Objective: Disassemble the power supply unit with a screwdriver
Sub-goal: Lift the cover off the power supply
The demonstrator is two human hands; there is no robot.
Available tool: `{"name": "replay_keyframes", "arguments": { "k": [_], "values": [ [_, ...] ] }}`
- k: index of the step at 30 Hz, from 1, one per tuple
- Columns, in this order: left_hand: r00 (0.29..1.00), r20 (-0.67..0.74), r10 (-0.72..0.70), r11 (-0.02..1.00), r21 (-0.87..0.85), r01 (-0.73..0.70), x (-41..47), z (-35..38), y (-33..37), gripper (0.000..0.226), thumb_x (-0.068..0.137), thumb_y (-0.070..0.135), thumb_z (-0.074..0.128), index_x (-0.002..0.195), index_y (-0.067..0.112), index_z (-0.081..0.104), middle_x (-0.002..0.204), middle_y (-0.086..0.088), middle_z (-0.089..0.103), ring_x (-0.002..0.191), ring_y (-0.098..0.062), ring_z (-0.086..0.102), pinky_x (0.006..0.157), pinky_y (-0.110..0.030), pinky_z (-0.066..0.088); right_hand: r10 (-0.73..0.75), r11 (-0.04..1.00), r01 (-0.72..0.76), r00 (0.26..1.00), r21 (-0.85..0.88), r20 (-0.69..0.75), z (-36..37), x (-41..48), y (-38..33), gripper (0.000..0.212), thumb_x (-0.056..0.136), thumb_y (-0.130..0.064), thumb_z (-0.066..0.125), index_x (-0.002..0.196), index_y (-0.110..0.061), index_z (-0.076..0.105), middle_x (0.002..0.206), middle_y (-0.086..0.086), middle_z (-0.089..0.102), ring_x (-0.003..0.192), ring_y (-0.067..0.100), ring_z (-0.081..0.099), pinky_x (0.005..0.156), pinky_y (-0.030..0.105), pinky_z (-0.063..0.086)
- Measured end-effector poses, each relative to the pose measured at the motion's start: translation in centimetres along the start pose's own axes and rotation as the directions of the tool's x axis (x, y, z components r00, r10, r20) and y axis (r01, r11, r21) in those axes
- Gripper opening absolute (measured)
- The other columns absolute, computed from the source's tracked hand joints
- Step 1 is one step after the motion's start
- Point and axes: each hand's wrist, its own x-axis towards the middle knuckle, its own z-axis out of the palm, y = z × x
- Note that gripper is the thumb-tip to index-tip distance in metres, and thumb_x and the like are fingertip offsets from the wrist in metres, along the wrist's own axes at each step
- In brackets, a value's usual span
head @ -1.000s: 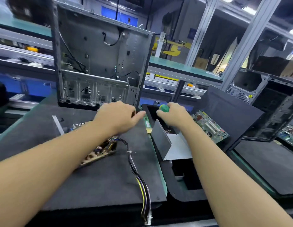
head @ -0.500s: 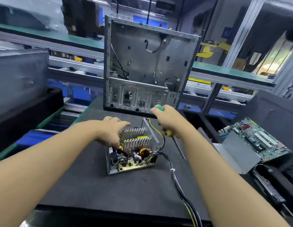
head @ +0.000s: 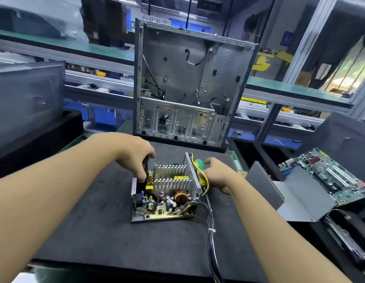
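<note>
The opened power supply unit (head: 165,199) lies on the black foam mat (head: 116,237), its circuit board, finned heat sinks and copper coil exposed. My left hand (head: 136,158) grips the unit's far left corner with curled fingers. My right hand (head: 220,174) holds the screwdriver (head: 201,170), green and yellow handled, just right of the unit's perforated side wall; its shaft runs down toward me beside the cable bundle (head: 211,231).
An empty computer case (head: 189,84) stands upright behind the mat. A grey metal cover (head: 279,197) and a green motherboard (head: 330,174) lie at the right. A dark case (head: 24,107) sits at the left. Conveyor rails run behind.
The view has swung left from the right-hand tray to the mat. The power supply unit now sits between both hands, with the right hand and screwdriver lowered beside its right wall.
</note>
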Motion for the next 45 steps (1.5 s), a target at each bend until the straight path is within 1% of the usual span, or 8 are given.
{"name": "replay_keyframes", "arguments": {
  "k": [5, 8, 14, 22, 26, 31, 38, 45],
  "values": [
    [0.999, -0.014, 0.031, 0.99, -0.138, -0.033, -0.1, 0.7, -0.6, 0.09, 0.074, 0.044, 0.08, 0.151, 0.028, 0.037, 0.124, 0.007, 0.064, 0.097, -0.006, 0.057, 0.069, -0.017, 0.04, -0.115, 0.94, 0.085, 0.991, -0.329, -0.071, -0.3, -0.6, -2.5, 0.044, 0.096, -0.023, 0.051, 0.139, -0.014, 0.045, 0.137, 0.015, 0.048, 0.124, 0.035, 0.049, 0.104, 0.045, 0.044],
    [0.994, -0.093, 0.058, 0.957, -0.28, -0.082, -0.5, 1.5, -1.2, 0.086, 0.072, 0.038, 0.081, 0.148, 0.031, 0.042, 0.116, 0.011, 0.066, 0.092, 0.001, 0.06, 0.065, -0.011, 0.041, -0.376, 0.898, 0.32, 0.915, -0.302, -0.147, -0.2, -2.1, -5.7, 0.027, 0.098, -0.019, 0.047, 0.122, -0.02, 0.056, 0.124, 0.006, 0.058, 0.115, 0.026, 0.055, 0.094, 0.04, 0.049],
    [0.959, -0.277, 0.054, 0.885, -0.431, -0.175, -0.1, 3.1, -1.5, 0.036, 0.066, 0.024, 0.083, 0.09, 0.037, 0.06, 0.067, 0.024, 0.061, 0.069, -0.001, 0.059, 0.055, -0.011, 0.039, -0.578, 0.561, 0.699, 0.714, -0.443, 0.394, 2.8, -6.3, -10.4, 0.008, 0.092, -0.027, 0.061, 0.088, -0.026, 0.067, 0.081, -0.013, 0.066, 0.073, 0.004, 0.06, 0.066, 0.025, 0.046],
    [0.94, -0.334, 0.071, 0.755, -0.598, -0.27, 0.7, 5.2, -2.0, 0.05, 0.076, 0.027, 0.078, 0.119, 0.047, 0.062, 0.11, 0.025, 0.052, 0.093, 0.019, 0.049, 0.076, -0.008, 0.037, -0.345, 0.268, 0.776, 0.631, -0.571, 0.695, 4.5, -7.6, -9.3, 0.016, 0.082, -0.038, 0.077, 0.092, -0.026, 0.077, 0.094, -0.004, 0.063, 0.09, 0.014, 0.058, 0.077, 0.03, 0.047],
    [0.942, -0.332, 0.059, 0.639, -0.712, -0.291, 0.5, 6.8, -1.6, 0.066, 0.071, 0.024, 0.067, 0.129, 0.051, 0.051, 0.145, 0.017, 0.03, 0.13, -0.008, 0.037, 0.102, -0.029, 0.031, -0.429, 0.164, 0.812, 0.571, -0.561, 0.7, 4.9, -8.0, -8.2, 0.016, 0.078, -0.039, 0.079, 0.091, -0.029, 0.076, 0.091, -0.009, 0.041, 0.093, 0.014, 0.045, 0.079, 0.03, 0.041],
    [0.859, -0.489, -0.149, 0.183, -0.868, -0.462, -0.4, 8.9, 0.6, 0.082, 0.063, 0.035, 0.063, 0.141, 0.043, 0.038, 0.158, 0.01, 0.023, 0.145, -0.016, 0.023, 0.111, -0.033, 0.028, -0.498, 0.067, 0.788, 0.558, -0.612, 0.664, 5.6, -8.5, -7.2, 0.022, 0.073, -0.047, 0.08, 0.082, -0.029, 0.07, 0.102, -0.006, 0.039, 0.101, 0.017, 0.043, 0.079, 0.033, 0.031],
    [0.786, -0.58, -0.215, 0.35, -0.797, -0.492, -3.0, 13.1, 2.4, 0.119, 0.049, 0.098, 0.057, 0.151, 0.054, 0.015, 0.166, 0.015, 0.005, 0.151, -0.002, 0.01, 0.123, -0.042, 0.021, -0.607, 0.01, 0.772, 0.51, -0.636, 0.609, 5.9, -9.2, -5.9, 0.005, 0.081, -0.034, 0.07, 0.083, -0.032, 0.074, 0.093, -0.007, 0.044, 0.094, 0.019, 0.05, 0.082, 0.038, 0.034],
    [0.747, -0.659, -0.09, 0.563, -0.652, -0.508, -3.7, 14.4, 2.4, 0.092, 0.075, 0.033, 0.08, 0.145, 0.058, 0.028, 0.165, 0.024, -0.011, 0.144, 0.019, -0.004, 0.115, -0.023, 0.023, -0.662, -0.066, 0.699, 0.503, -0.712, 0.556, 6.7, -9.6, -4.1, 0.022, 0.09, -0.044, 0.061, 0.093, -0.028, 0.075, 0.092, -0.005, 0.048, 0.091, 0.019, 0.054, 0.083, 0.037, 0.028]
  ]
}}
